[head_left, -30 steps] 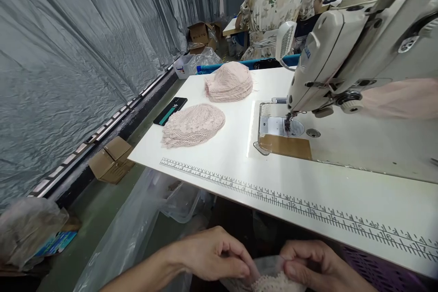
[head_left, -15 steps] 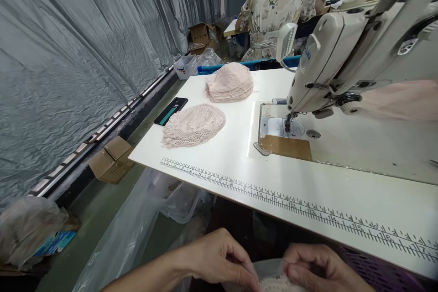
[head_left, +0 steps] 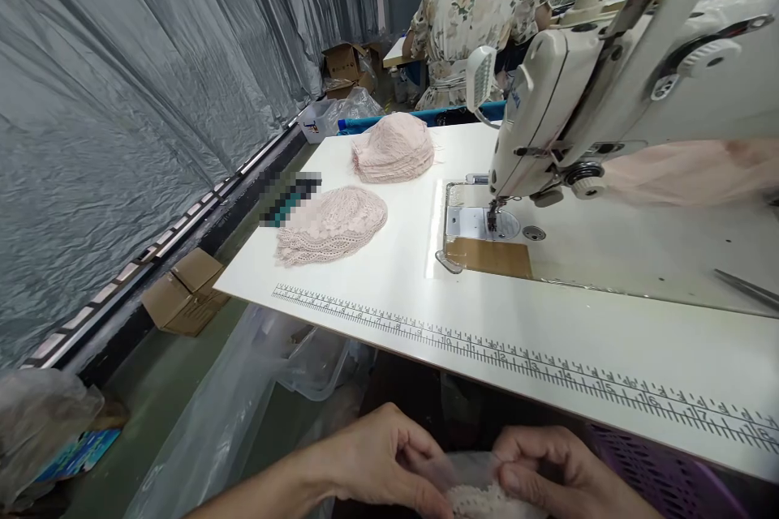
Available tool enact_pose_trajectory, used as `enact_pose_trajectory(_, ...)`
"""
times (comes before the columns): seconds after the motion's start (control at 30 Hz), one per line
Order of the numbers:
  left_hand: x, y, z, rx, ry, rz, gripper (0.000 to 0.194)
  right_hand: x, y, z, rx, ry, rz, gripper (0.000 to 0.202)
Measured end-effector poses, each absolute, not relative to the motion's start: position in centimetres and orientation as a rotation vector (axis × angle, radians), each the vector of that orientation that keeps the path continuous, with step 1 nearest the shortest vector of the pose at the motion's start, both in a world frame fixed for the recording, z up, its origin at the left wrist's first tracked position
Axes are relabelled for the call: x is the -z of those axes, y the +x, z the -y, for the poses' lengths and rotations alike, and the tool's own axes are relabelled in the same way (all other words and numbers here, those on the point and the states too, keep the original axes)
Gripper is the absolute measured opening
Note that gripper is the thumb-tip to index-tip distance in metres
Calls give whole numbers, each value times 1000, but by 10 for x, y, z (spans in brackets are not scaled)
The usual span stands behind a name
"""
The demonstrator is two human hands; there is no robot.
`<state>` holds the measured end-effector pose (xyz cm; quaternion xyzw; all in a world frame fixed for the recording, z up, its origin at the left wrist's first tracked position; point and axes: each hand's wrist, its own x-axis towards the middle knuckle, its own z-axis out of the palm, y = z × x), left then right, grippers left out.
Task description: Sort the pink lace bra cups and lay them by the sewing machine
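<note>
My left hand [head_left: 389, 461] and right hand [head_left: 551, 466] each pinch pale lace [head_left: 487, 500] between thumb and fingers, near the counter [head_left: 405, 280].

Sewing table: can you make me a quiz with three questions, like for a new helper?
1. Count: how many lacy stacks lie on the table?
2. True or false: ruler marks run along the table's near edge.
3. Fill the gap: the left hand and right hand are pinching ____.

Key:
1. Two.
2. True.
3. Lacy cloth.
</note>
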<state>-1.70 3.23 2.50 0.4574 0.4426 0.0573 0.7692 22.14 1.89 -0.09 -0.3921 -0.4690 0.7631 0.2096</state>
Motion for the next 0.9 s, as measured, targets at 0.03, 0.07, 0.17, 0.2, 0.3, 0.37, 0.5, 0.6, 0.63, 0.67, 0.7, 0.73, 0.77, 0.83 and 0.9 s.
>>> enact_pose_trajectory(0.03,-23,-16,-31,-129,1006,-980,47,0,221,-19,-2115,-1095,1306,43)
enact_pose_trajectory(0.07,-21,-15,-31,-131,1026,-999,41,-1,221,-19,-2103,-1102,1307,42)
enact_pose_trajectory(0.17,-20,-14,-30,-121,1062,-1006,30,-4,222,-20,-2101,-1097,1320,38)
enact_pose_trajectory(0.2,-21,-15,-30,-113,1068,-996,28,-5,223,-20,-2114,-1089,1325,37)
enact_pose_trajectory(0.3,-27,-17,-32,-67,1081,-971,26,-6,225,-18,-2202,-1038,1317,36)
enact_pose_trajectory(0.37,-31,-18,-33,-42,1093,-959,27,-6,225,-16,-2241,-1024,1304,34)
enact_pose_trajectory(0.5,-33,-20,-33,-27,1121,-942,27,-2,223,-12,-2209,-1116,1337,25)
enact_pose_trajectory(0.6,-32,-21,-33,-12,1138,-941,27,1,222,-10,-2175,-1190,1382,23)
enact_pose_trajectory(0.63,-32,-21,-33,-5,1140,-941,27,2,223,-10,-2159,-1217,1398,21)
enact_pose_trajectory(0.67,-31,-22,-33,2,1141,-940,27,3,223,-9,-2142,-1242,1415,21)
enact_pose_trajectory(0.7,-31,-22,-34,7,1145,-941,27,4,224,-9,-2132,-1260,1432,21)
enact_pose_trajectory(0.73,-30,-23,-34,14,1149,-942,28,5,225,-8,-2130,-1270,1445,22)
enact_pose_trajectory(0.77,-29,-24,-35,18,1152,-944,29,5,225,-7,-2131,-1277,1456,24)
enact_pose_trajectory(0.83,-28,-25,-36,27,1160,-948,32,6,226,-5,-2132,-1286,1463,27)
enact_pose_trajectory(0.9,-27,-26,-36,43,1164,-946,35,8,225,-3,-2123,-1287,1463,29)
